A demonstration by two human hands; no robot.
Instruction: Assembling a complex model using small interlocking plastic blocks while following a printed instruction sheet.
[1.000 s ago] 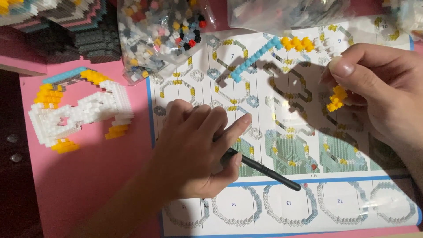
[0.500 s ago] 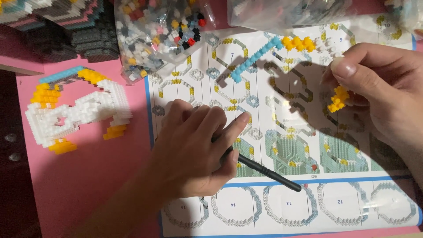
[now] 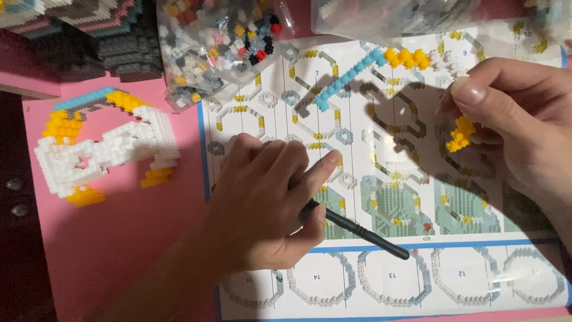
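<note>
My left hand (image 3: pixel 268 203) rests on a printed instruction sheet (image 3: pixel 381 280) and grips a thin black tool (image 3: pixel 363 231) whose tip points right, with the index finger stretched over the diagrams. My right hand (image 3: pixel 518 131), at the right edge, pinches a small cluster of yellow micro bricks (image 3: pixel 460 135) between thumb and fingers. On the sheet's upper part lies a light blue strip of bricks with yellow ones at its end (image 3: pixel 372 68).
A white and yellow brick model (image 3: pixel 101 149) with a blue edge lies on the pink surface at left. A clear bag of mixed small bricks (image 3: pixel 220 42) sits at the top, another bag (image 3: pixel 393 15) top right, dark stacked brick plates (image 3: pixel 89 36) top left.
Both hands stay almost where they were. The view has shifted slightly; the left hand and black tool barely moved.
</note>
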